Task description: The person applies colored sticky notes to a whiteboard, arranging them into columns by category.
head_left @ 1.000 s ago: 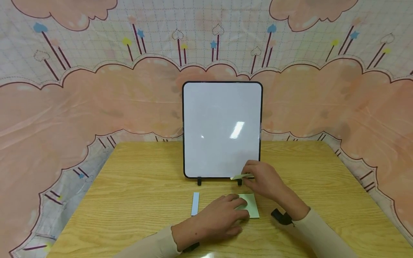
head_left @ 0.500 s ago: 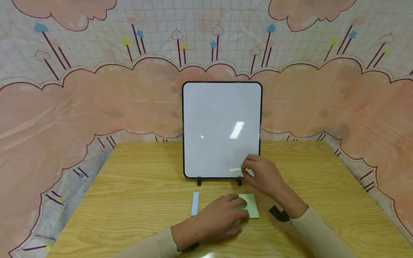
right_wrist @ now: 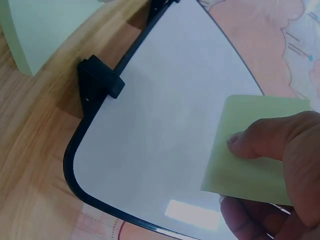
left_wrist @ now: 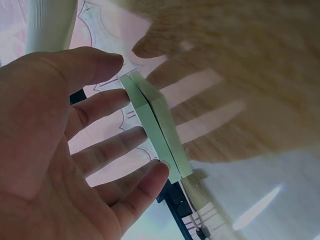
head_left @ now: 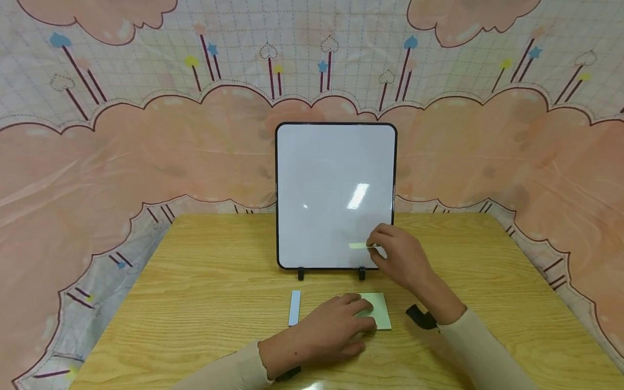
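Observation:
My right hand [head_left: 402,257] pinches a pale green sticky note [right_wrist: 217,172] between thumb and fingers, the thumb lying across its face. In the head view the note shows as a thin strip in front of the lower right of the whiteboard [head_left: 331,184]. The pad of green sticky notes [head_left: 382,313] lies on the table. Over its left part rests my left hand [head_left: 336,327], fingers spread and loosely bent. Seen from the left wrist, the fingertips touch the pad [left_wrist: 156,132] while the thumb stays apart from it.
The black-framed whiteboard stands upright on small black feet [head_left: 362,273] on the wooden table [head_left: 219,276]. A narrow light-blue block [head_left: 294,309] lies left of the left hand. A patterned cloth [head_left: 195,141] hangs behind and at both sides.
My right hand has risen from the whiteboard's bottom edge to a little higher in front of it, carrying the sticky note. The left hand stays on the pad.

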Action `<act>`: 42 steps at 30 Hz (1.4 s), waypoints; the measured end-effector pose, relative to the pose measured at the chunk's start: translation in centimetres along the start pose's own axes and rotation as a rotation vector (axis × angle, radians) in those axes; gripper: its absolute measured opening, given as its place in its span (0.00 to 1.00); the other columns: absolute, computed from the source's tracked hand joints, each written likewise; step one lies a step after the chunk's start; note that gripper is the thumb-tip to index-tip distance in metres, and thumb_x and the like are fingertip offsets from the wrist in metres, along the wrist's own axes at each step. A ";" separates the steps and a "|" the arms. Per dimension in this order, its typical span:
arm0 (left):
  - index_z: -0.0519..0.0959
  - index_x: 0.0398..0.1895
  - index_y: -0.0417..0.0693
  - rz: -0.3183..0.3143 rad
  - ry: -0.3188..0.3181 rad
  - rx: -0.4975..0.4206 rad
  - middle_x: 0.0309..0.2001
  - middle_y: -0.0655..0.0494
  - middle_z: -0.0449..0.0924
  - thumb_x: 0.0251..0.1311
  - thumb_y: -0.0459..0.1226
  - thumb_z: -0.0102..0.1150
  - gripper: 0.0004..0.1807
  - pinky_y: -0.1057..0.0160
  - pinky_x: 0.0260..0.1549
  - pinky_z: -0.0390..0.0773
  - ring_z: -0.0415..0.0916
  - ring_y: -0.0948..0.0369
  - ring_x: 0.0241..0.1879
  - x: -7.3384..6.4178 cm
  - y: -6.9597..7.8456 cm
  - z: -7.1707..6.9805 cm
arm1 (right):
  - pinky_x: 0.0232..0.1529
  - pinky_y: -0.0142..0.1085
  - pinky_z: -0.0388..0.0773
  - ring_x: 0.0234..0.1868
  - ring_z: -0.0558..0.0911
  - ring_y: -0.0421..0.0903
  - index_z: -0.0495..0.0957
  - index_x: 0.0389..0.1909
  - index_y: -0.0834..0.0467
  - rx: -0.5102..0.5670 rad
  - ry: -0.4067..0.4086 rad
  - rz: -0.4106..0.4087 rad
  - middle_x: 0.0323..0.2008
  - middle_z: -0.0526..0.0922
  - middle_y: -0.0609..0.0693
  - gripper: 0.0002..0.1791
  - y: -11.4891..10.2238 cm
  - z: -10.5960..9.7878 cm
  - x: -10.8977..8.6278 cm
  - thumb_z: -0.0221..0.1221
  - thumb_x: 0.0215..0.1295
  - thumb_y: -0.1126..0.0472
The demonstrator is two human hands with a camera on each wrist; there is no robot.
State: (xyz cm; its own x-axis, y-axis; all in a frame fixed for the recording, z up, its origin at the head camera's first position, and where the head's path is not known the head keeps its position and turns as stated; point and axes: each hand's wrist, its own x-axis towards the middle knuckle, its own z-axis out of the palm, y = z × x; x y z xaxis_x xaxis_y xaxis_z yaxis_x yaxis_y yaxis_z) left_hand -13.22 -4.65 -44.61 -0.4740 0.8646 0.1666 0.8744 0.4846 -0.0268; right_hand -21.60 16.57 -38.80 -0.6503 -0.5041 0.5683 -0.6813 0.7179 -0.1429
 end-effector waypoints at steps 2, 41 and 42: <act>0.84 0.54 0.64 -0.003 -0.006 -0.008 0.63 0.59 0.79 0.71 0.50 0.66 0.12 0.60 0.67 0.74 0.75 0.57 0.66 0.0 0.0 -0.1 | 0.34 0.40 0.84 0.36 0.85 0.46 0.87 0.34 0.57 0.000 0.018 -0.006 0.37 0.85 0.47 0.09 0.0 0.0 0.2 0.76 0.55 0.71; 0.83 0.58 0.61 0.016 -0.034 -0.073 0.65 0.57 0.79 0.73 0.46 0.64 0.14 0.61 0.71 0.70 0.74 0.57 0.68 0.0 -0.4 -0.7 | 0.40 0.44 0.83 0.39 0.83 0.54 0.84 0.35 0.62 -0.018 0.295 -0.072 0.41 0.84 0.55 0.15 0.6 0.2 3.0 0.75 0.49 0.78; 0.83 0.58 0.61 0.017 -0.034 -0.076 0.65 0.57 0.79 0.73 0.46 0.64 0.14 0.61 0.71 0.70 0.74 0.57 0.68 0.0 -0.4 -0.7 | 0.40 0.44 0.83 0.40 0.83 0.55 0.84 0.36 0.62 -0.018 0.301 -0.073 0.41 0.84 0.56 0.15 0.6 0.2 3.0 0.75 0.50 0.78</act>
State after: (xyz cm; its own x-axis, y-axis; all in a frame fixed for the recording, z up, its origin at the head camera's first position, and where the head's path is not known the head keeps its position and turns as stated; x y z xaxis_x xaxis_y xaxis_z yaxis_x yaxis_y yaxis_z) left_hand -13.53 -4.91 -43.91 -0.4610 0.8773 0.1336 0.8871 0.4592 0.0456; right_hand -24.04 15.35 -37.34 -0.4691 -0.3921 0.7913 -0.7150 0.6946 -0.0796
